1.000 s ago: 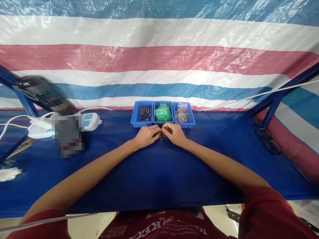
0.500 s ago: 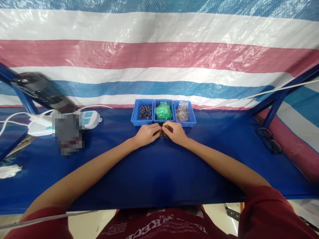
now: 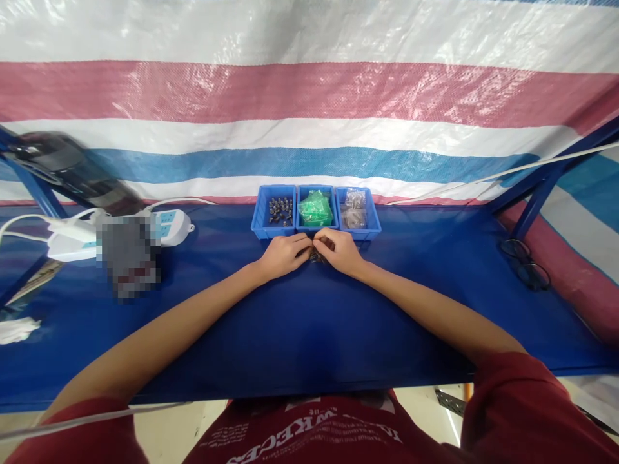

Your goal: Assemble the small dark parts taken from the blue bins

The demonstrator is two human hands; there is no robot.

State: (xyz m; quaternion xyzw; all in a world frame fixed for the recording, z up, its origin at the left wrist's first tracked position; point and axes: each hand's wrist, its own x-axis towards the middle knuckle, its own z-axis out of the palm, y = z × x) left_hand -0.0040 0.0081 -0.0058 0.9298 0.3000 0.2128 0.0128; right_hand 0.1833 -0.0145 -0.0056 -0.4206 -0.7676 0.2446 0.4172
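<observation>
My left hand (image 3: pixel 286 256) and my right hand (image 3: pixel 340 250) meet fingertip to fingertip just in front of the middle bin. Both are closed in a pinch; whatever sits between the fingers is too small to make out. Beneath the fingertips lies a little heap of small dark metal parts (image 3: pixel 316 256), partly covered by the hands. The left blue bin (image 3: pixel 260 219) holds several small metal fittings (image 3: pixel 280 209). In the middle blue bin (image 3: pixel 309 229) is a green item in clear plastic (image 3: pixel 315 209). Clear bags of small greyish parts (image 3: pixel 354 218) fill the right blue bin (image 3: pixel 373 219).
A white power strip (image 3: pixel 176 227) with cables lies at the left, beside a blurred-out dark object (image 3: pixel 128 254). Behind it leans a dark bottle (image 3: pixel 72 171). Eyeglasses (image 3: pixel 532 274) rest at the right, near a blue frame post (image 3: pixel 536 200). White tissue (image 3: pixel 18 330) lies far left.
The camera view has tilted slightly down, so the scene sits a little higher. Both hands stay together at the same spot, with only small finger shifts.
</observation>
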